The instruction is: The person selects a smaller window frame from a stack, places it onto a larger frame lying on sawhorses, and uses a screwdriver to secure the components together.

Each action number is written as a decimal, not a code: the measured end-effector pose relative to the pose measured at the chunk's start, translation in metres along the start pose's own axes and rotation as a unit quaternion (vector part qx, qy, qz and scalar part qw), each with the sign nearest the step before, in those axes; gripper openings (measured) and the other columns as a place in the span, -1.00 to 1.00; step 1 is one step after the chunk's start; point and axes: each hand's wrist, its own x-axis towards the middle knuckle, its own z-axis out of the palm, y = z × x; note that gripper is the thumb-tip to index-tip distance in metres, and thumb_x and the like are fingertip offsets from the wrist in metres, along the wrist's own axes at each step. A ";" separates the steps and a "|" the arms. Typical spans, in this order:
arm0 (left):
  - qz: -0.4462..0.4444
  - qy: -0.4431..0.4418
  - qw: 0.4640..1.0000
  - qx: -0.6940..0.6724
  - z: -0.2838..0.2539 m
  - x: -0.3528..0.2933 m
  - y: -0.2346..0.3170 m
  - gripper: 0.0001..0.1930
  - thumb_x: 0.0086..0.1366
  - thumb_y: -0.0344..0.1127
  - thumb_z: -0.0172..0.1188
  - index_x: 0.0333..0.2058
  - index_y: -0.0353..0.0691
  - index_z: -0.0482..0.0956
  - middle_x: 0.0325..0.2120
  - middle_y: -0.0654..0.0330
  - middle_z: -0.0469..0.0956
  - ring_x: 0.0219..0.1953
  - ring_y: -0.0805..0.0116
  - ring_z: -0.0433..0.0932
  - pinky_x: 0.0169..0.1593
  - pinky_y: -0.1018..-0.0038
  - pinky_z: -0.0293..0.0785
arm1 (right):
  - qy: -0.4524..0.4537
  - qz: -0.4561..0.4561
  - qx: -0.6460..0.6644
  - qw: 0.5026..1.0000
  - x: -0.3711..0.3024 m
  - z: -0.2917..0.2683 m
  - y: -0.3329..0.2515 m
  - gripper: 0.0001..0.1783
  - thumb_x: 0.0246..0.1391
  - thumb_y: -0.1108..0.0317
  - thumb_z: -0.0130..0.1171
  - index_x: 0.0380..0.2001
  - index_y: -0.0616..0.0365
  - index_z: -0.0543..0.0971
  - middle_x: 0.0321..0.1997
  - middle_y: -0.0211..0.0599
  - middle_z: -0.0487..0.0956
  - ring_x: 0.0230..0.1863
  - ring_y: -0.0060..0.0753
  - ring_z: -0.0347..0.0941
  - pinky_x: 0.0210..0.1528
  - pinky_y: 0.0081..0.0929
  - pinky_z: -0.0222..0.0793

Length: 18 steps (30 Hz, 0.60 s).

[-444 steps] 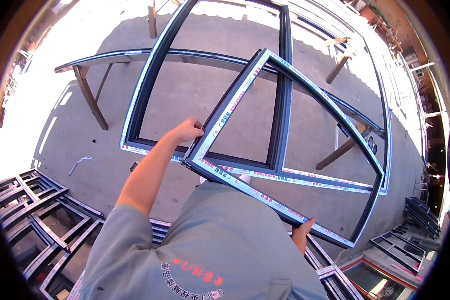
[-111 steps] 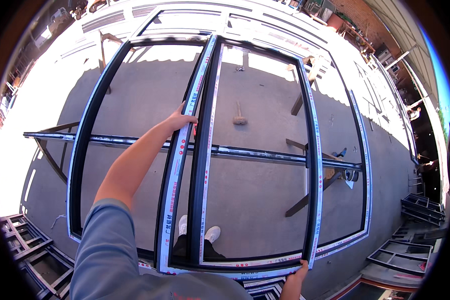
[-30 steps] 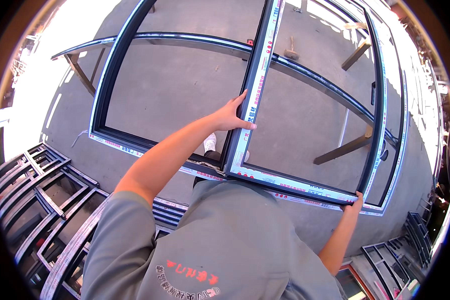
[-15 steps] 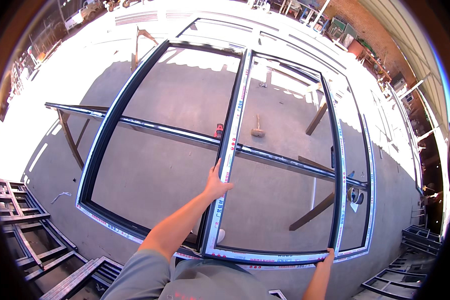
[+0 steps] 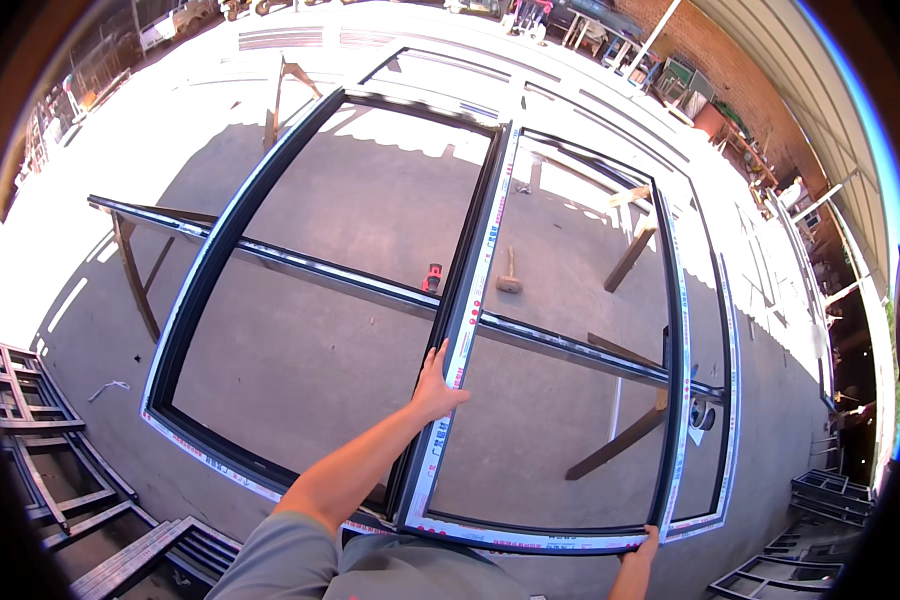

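Observation:
A large dark window frame (image 5: 220, 478) with white printed protective film lies flat in front of me. On its right half is a narrower window sash (image 5: 467, 310), filmed the same way, with no glass in it. My left hand (image 5: 437, 390) is closed round the sash's left bar, its thumb lying across the filmed face and its fingers over the dark inner edge. At the near right corner of the sash, my right hand (image 5: 642, 550) grips the bar; part of those fingers is hidden beneath it.
A long support rail (image 5: 320, 267) crosses under the frame on wooden legs (image 5: 620, 440). On the floor beneath are a mallet (image 5: 509, 284) and a red tool (image 5: 432, 278). A tape roll (image 5: 703, 413) sits at right. Stacked frames (image 5: 60, 470) lie at left, more frames (image 5: 790, 570) at right.
The sash's far end has swung slightly right and its near right corner has come nearer to me, with both hands still on it. The whole view has also shifted a little.

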 end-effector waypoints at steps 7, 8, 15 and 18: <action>-0.025 -0.026 0.999 0.014 -0.006 -0.006 0.009 0.26 -0.12 -0.19 0.44 0.52 0.07 -0.17 0.46 -0.33 -0.16 0.44 -0.26 0.09 0.37 0.14 0.26 | 0.004 0.012 -0.031 0.999 0.008 0.000 0.010 -0.33 -0.21 0.14 0.25 0.08 -0.03 0.44 0.12 -0.17 0.43 0.14 0.04 0.38 0.15 0.25 0.33; -0.025 -0.023 0.999 0.013 -0.007 -0.007 0.010 0.26 -0.12 -0.18 0.44 0.52 0.07 -0.18 0.47 -0.32 -0.17 0.45 -0.26 0.09 0.38 0.14 0.26 | -0.014 0.023 -0.041 0.999 0.016 -0.003 0.008 -0.31 -0.27 0.13 0.27 0.06 -0.02 0.44 0.13 -0.18 0.44 0.15 0.06 0.37 0.17 0.27 0.30; -0.033 -0.050 0.998 0.031 -0.010 -0.006 0.009 0.28 -0.08 -0.16 0.43 0.53 0.11 -0.27 0.49 -0.28 -0.25 0.47 -0.25 0.03 0.38 0.15 0.26 | 0.007 0.076 -0.120 0.990 0.053 -0.001 0.005 -0.33 -0.40 0.11 0.24 -0.05 -0.01 0.45 0.21 -0.16 0.45 0.20 0.07 0.30 0.19 0.32 0.13; -0.040 -0.082 0.994 0.066 -0.013 -0.006 0.013 0.31 -0.06 -0.04 0.45 0.53 0.11 -0.33 0.50 -0.28 -0.29 0.49 -0.24 -0.02 0.39 0.15 0.24 | 0.015 0.071 -0.132 0.989 0.058 0.000 -0.001 -0.31 -0.41 0.12 0.22 -0.04 0.00 0.46 0.20 -0.16 0.46 0.19 0.07 0.31 0.17 0.27 0.13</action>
